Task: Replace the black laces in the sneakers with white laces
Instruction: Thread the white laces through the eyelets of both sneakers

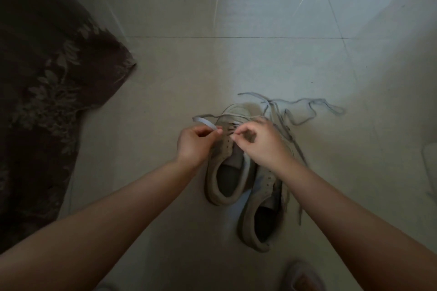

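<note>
While pinched, flat white lace (205, 122).

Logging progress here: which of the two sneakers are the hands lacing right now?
The left grey suede sneaker, farther from the camera: both hands pinch a white lace over its eyelets. The right sneaker lies untouched.

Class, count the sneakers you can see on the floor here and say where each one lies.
2. The left sneaker lies under both hands, being laced; the right sneaker sits beside it, nearer the camera, partly under the right forearm.

Home — tiled floor (260, 59), patterned bedding (47, 66)
</note>
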